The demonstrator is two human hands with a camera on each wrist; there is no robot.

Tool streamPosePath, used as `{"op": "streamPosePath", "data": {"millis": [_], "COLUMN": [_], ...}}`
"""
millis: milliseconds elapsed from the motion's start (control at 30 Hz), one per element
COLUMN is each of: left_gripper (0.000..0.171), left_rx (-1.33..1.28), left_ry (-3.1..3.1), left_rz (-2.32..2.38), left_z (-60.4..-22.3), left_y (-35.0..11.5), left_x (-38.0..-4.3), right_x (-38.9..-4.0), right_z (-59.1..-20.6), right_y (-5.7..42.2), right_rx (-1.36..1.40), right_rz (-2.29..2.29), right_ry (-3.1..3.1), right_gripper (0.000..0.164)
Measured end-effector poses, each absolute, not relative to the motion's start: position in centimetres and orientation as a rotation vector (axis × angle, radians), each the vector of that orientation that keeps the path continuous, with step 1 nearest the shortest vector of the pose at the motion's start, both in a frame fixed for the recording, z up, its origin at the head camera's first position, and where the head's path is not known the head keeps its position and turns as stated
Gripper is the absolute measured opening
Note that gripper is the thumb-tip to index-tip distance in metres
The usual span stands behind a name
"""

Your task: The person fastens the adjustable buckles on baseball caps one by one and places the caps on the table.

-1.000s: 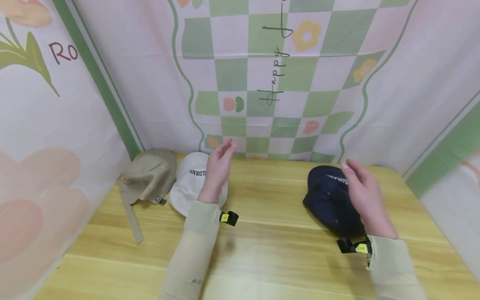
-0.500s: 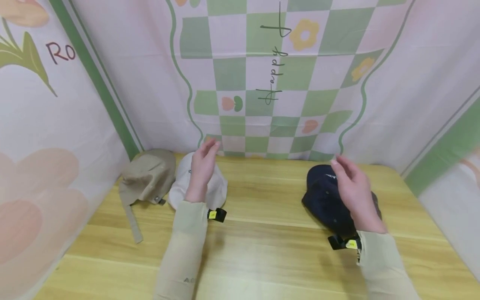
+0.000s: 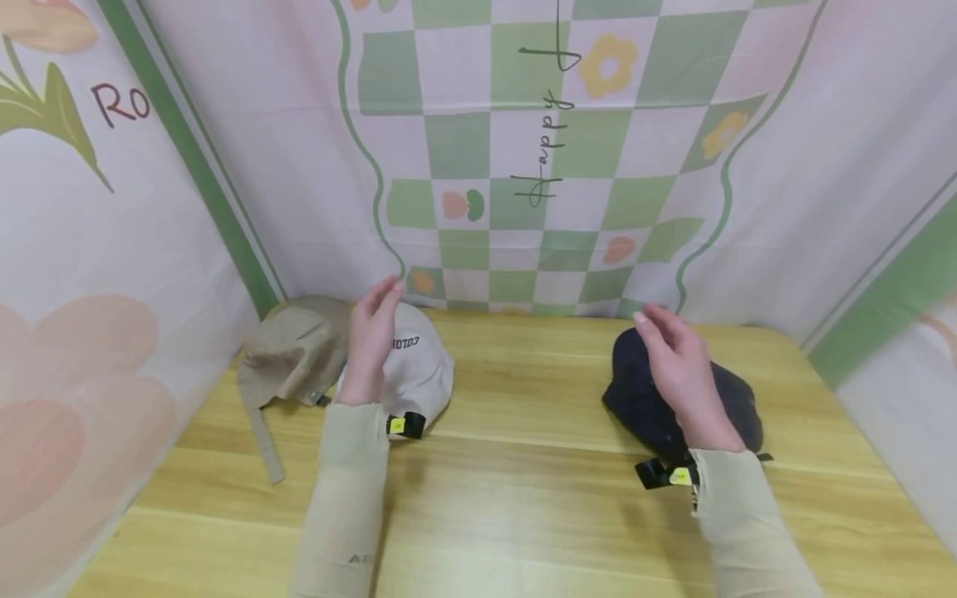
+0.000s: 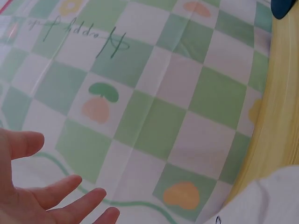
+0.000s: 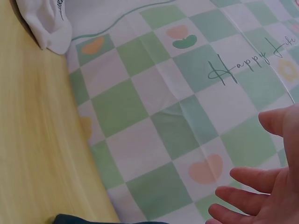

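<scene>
Three caps lie on a wooden table in the head view. My left hand (image 3: 371,336) hovers over the left part of a white cap (image 3: 422,365) with dark lettering, holding nothing. Over a navy cap (image 3: 736,403) is my right hand (image 3: 684,374), also with nothing in it; it hides the middle of that cap. At the far left rests a beige cap (image 3: 299,345), its strap hanging toward the front. Spread, relaxed fingers (image 4: 60,191) show in the left wrist view, and likewise fingers (image 5: 247,196) in the right wrist view.
The wooden table (image 3: 516,498) ends at a fabric backdrop (image 3: 516,149) with green checks and flowers. A second patterned cloth wall (image 3: 172,224) stands along the left side, and another cloth wall (image 3: 897,274) along the right.
Both hands have drifted left, the left one across the white cap and the right one across the navy cap. The caps themselves stay in place.
</scene>
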State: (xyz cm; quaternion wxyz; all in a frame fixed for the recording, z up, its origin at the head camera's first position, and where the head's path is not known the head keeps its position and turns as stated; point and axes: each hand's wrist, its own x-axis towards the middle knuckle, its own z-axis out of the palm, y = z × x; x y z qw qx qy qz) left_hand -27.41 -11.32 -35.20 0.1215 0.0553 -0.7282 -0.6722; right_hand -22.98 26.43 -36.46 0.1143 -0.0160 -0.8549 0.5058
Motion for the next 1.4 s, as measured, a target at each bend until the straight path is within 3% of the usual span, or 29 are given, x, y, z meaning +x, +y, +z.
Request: {"op": "streamPosePath", "data": {"millis": [900, 1400], "left_gripper": [0.062, 0.066], "left_rx": [0.263, 0.274], "left_ry": [-2.189, -2.285], "left_rz": [-2.006, -1.996], "left_z": [-35.7, -36.7], "left_y": [-15.9, -16.8], "left_x": [-27.3, -26.8], "right_x": [-24.1, -24.6], "right_z": [-38.6, -41.3], "right_y": [22.0, 18.5], "right_rx": [0.075, 0.167], "right_rz": [1.625, 1.723], "right_ry": [-2.577, -2.601], "right_gripper": [0.075, 0.064]}}
